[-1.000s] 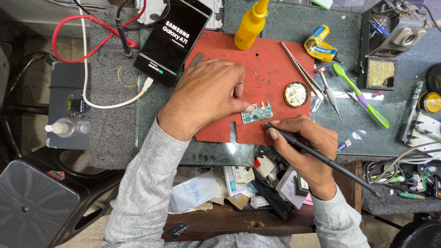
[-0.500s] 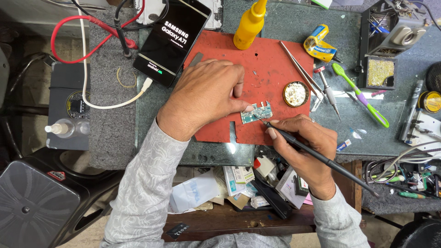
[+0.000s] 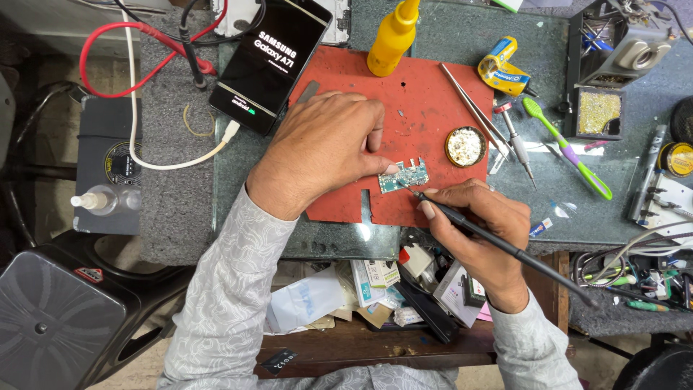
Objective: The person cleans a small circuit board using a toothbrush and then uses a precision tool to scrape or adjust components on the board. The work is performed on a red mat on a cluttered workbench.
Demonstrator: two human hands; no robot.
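Nearest the body, the right hand (image 3: 480,220) grips a slim black soldering iron (image 3: 498,242) like a pen, its tip touching the lower right edge of a small green circuit board (image 3: 403,175). The left hand (image 3: 325,148) lies palm down on the red mat (image 3: 426,101), fingers curled loosely, one fingertip pressing the board's left edge to pin it; it grasps nothing. The board is held by that fingertip alone, so it could likely skid or pivot under the iron's push, and the tip could bridge neighbouring contacts or scorch the finger just beside it. Right of the board sits a round tin of brass wool (image 3: 465,146), with long tweezers (image 3: 473,108) and a screwdriver (image 3: 516,137) near it, all within the iron's swing. Farther back a yellow bottle (image 3: 393,40) stands on the mat, and a dark phone (image 3: 271,61) with its white cable (image 3: 173,162) lies on the surface close behind the left wrist.
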